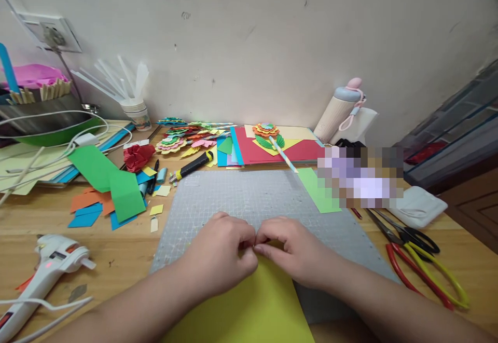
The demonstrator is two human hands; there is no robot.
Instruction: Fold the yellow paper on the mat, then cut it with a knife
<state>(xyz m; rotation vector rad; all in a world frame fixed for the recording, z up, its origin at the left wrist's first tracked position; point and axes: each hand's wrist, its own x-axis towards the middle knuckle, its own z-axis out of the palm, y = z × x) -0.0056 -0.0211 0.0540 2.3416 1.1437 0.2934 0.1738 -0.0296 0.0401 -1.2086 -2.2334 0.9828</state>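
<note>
A yellow sheet of paper (249,309) lies on the grey cutting mat (218,192) and reaches toward me past the mat's front edge. Both of my hands meet at the far edge of this sheet. My left hand (223,252) is closed, with its fingers curled and pinching the paper there. Against it, my right hand (290,249) pinches the same edge between thumb and fingers. The exact fold or grip under the fingertips is hidden. Beyond them, a finished paper flower (266,130) with green leaves and a striped stem rests on coloured sheets.
At the left lie a white glue gun (54,265), green paper pieces (126,197) and a box cutter (194,165). Scissors (404,239) and red-and-yellow-handled pliers (428,275) lie at the right. A bottle (338,112) leans against the wall, near a light green strip (319,190).
</note>
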